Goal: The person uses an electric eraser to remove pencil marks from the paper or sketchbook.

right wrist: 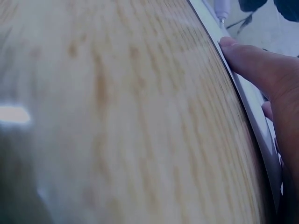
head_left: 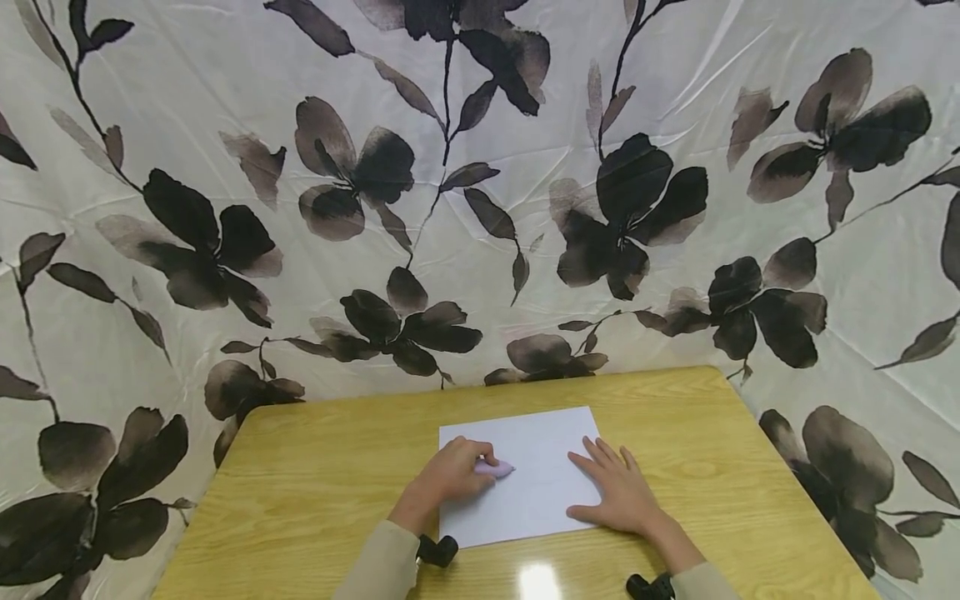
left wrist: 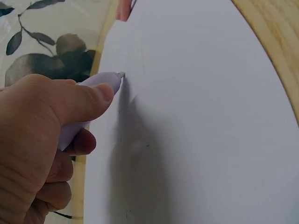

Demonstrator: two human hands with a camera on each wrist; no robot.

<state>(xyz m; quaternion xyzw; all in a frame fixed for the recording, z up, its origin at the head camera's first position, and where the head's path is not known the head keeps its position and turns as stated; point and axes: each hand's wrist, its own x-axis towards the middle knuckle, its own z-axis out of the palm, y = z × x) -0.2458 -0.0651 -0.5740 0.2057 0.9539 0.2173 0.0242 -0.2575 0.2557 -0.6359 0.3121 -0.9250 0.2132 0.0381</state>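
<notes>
A white sheet of paper (head_left: 536, 508) lies on the wooden table. My left hand (head_left: 450, 471) grips a lilac correction pen (left wrist: 105, 80), thumb along its body, with the metal tip pointing right across the sheet. In the left wrist view the tip is close to the paper, over a shadow; whether it touches I cannot tell. Faint streaks and a few tiny dark specks show on the sheet. With fingers spread, my right hand (head_left: 622, 493) rests on the paper's right edge. Its thumb (right wrist: 243, 58) lies along the near edge in the right wrist view.
The yellow wood-grain table (head_left: 337, 467) extends around the sheet, with a light reflection near its front. Behind and beside it hangs a pale cloth (head_left: 495, 275) printed with dark flowers. Black wrist devices (head_left: 438, 550) sit at both cuffs.
</notes>
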